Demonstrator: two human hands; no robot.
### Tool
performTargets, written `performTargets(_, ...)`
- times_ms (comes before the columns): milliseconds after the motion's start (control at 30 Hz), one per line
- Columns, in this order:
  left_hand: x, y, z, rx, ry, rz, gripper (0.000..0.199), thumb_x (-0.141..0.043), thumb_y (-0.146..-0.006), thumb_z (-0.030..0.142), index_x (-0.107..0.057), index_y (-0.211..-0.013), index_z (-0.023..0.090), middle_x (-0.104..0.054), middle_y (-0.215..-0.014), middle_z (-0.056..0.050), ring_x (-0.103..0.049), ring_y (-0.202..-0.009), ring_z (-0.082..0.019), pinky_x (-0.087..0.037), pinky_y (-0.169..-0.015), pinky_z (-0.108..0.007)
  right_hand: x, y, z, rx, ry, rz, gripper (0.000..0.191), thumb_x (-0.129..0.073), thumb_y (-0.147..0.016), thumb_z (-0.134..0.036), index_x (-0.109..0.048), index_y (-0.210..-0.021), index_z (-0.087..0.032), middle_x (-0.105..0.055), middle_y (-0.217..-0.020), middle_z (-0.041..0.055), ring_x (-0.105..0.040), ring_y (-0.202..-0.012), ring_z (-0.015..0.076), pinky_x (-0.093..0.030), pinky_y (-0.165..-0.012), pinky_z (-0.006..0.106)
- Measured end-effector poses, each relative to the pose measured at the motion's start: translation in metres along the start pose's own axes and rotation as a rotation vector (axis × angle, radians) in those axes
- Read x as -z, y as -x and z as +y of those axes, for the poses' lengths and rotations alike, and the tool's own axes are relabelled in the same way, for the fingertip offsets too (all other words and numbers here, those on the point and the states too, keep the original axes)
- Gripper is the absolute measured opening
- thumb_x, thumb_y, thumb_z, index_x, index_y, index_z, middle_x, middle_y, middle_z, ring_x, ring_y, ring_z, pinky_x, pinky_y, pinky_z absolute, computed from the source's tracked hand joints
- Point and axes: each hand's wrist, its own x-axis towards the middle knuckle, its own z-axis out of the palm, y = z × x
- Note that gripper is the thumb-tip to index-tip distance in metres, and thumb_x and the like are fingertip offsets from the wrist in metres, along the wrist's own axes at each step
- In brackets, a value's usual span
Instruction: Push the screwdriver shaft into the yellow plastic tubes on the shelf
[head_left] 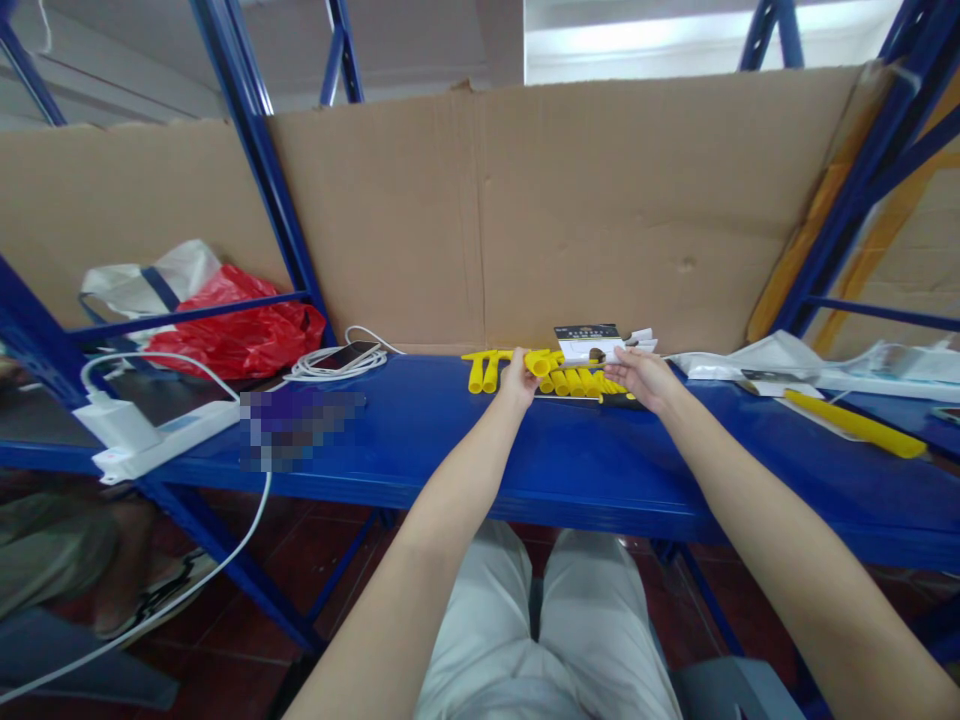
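Observation:
My left hand (pixel 517 380) is closed around a yellow plastic tube (pixel 537 363), whose open round end faces me. A thin rod (pixel 574 367) runs from that tube toward my right hand (pixel 641 376), where the fingers are pinched on its other end. Just behind my right fingers is a white packaging card (pixel 586 345) with a black top; whether they touch it I cannot tell. Several more yellow tubes (pixel 577 382) lie in a row beneath my hands, and others (pixel 484 373) sit left of my left hand. A black and yellow handle (pixel 624 401) lies under my right hand.
The blue shelf (pixel 420 440) has a cardboard back (pixel 600 200). Leftward lie a coiled white cable (pixel 337 363), a red plastic bag (pixel 240 320) and a power strip (pixel 172 435). Clear plastic packaging (pixel 780 358) and a long yellow piece (pixel 855 423) lie rightward. Another person's leg shows lower left.

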Motion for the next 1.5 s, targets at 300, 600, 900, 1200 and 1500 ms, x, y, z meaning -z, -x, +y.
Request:
performTargets(300, 0.002, -0.01, -0.004, -0.082, -0.123, 0.08, 0.012, -0.064, -0.09, 0.019, -0.06, -0.078, 0.016, -0.055, -0.054, 0.005, -0.046, -0.039, -0.004, -0.036, -0.046, -0.016, -0.004, 0.006, 0.001, 0.026, 0.011, -0.127, 0.016, -0.071, -0.087, -0.012, -0.064, -0.075, -0.019, -0.072, -0.076, 0.0018, -0.066, -0.062, 0.0098, -0.059, -0.081, 0.025)
performTargets(600, 0.003, -0.013, -0.012, -0.099, -0.212, -0.078, 0.019, -0.07, -0.084, 0.017, -0.056, -0.072, 0.016, -0.064, -0.059, 0.0, -0.057, -0.045, -0.008, -0.041, -0.048, -0.018, -0.012, 0.01, 0.003, -0.005, 0.036, -0.172, 0.012, -0.071, -0.086, -0.008, -0.07, -0.077, -0.016, -0.075, -0.081, 0.0049, -0.07, -0.066, 0.011, -0.061, -0.08, 0.024)
performTargets(900, 0.003, -0.014, -0.012, -0.083, -0.217, -0.109, 0.012, -0.074, -0.077, 0.016, -0.061, -0.076, 0.016, -0.075, -0.074, -0.008, -0.076, -0.076, -0.022, -0.058, -0.071, -0.028, -0.011, 0.008, 0.007, -0.022, 0.043, -0.192, 0.015, -0.075, -0.084, -0.011, -0.067, -0.072, -0.015, -0.075, -0.08, 0.0058, -0.072, -0.069, 0.0125, -0.06, -0.08, 0.025)
performTargets(1200, 0.002, -0.013, -0.016, -0.093, -0.251, -0.179, 0.011, -0.062, -0.078, 0.009, -0.069, -0.082, 0.016, -0.077, -0.073, -0.006, -0.077, -0.083, -0.023, -0.059, -0.075, -0.028, -0.011, 0.007, 0.01, -0.013, 0.059, -0.163, 0.027, -0.081, -0.08, -0.016, -0.06, -0.063, -0.018, -0.065, -0.061, -0.0016, -0.064, -0.061, 0.0093, -0.057, -0.071, 0.02)
performTargets(1500, -0.001, -0.009, -0.016, -0.084, -0.314, -0.234, 0.015, -0.074, -0.075, 0.016, -0.076, -0.091, 0.015, -0.078, -0.077, -0.006, -0.077, -0.083, -0.024, -0.06, -0.082, -0.034, -0.013, 0.008, 0.01, -0.012, 0.062, -0.12, 0.018, -0.077, -0.082, -0.014, -0.064, -0.07, -0.019, -0.069, -0.067, 0.0007, -0.067, -0.063, 0.0123, -0.059, -0.071, 0.024)
